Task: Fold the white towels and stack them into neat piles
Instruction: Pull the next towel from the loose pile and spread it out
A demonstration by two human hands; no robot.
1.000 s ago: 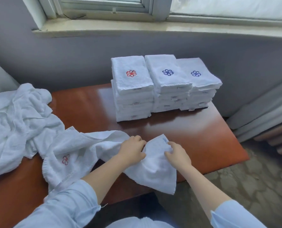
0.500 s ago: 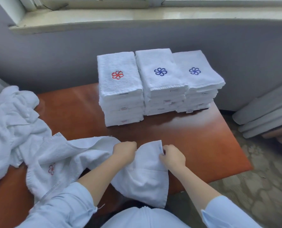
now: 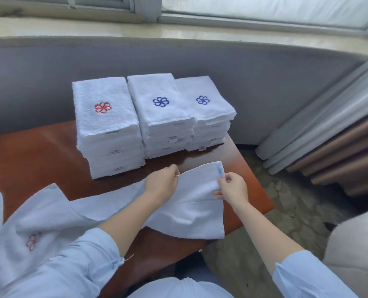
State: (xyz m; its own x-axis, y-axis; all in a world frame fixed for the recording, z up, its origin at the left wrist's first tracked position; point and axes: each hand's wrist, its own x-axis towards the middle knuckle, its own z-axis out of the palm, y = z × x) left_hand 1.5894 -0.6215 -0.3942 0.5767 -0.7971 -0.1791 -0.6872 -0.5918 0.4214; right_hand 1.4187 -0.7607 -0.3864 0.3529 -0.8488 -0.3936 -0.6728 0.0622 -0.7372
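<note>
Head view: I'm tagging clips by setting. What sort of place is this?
Likely a hotel room or housekeeping area: piles of matching logo-embroidered folded towels on a wooden table, an unfolded towel in front, a window sill behind, heavy curtains at the right.

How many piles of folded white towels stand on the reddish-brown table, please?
3, side by side at the far edge: red-emblem pile left, blue-emblem pile centre, second blue-emblem pile right. None looks hidden.
</note>
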